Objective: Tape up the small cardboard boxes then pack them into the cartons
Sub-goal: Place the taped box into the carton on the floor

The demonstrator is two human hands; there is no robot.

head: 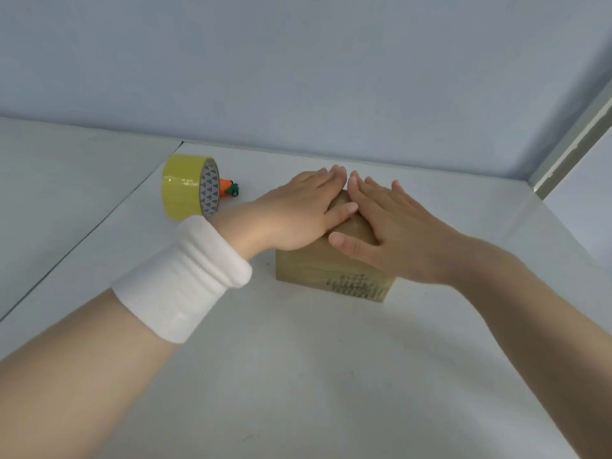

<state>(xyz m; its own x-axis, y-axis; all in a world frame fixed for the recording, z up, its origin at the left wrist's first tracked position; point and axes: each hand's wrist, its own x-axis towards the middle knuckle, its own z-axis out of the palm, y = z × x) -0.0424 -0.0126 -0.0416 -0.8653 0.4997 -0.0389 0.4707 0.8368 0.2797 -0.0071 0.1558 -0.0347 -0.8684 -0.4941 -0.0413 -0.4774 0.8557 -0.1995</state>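
The left grip (304, 210) lies flat on top of the small cardboard box (318, 270), fingers straight and together, released rather than clenched, with the thumb resting across the box top. The right grip (390, 226) lies flat beside it on the same top, fingers straight and slightly spread, its thumb reaching toward the box's near top edge. The fingertips of the two nearly meet over the far edge of the box. Neither curls round anything; both press down with open palms. A white wristband (182, 279) sits on the left forearm.

The box stands on the white bench (298, 376), near its middle, with its printed side facing the person. A roll of yellow tape (185, 187) stands on edge to the left, apart from the box, and a small carrot-shaped object (229, 187) lies just beside it. Bare bench surface stretches in front of the box and to its right. A dark seam (99, 223) marks the bench's left edge, the blue wall (298, 77) closes off the back, and a pale upright frame (569, 150) bounds the right.
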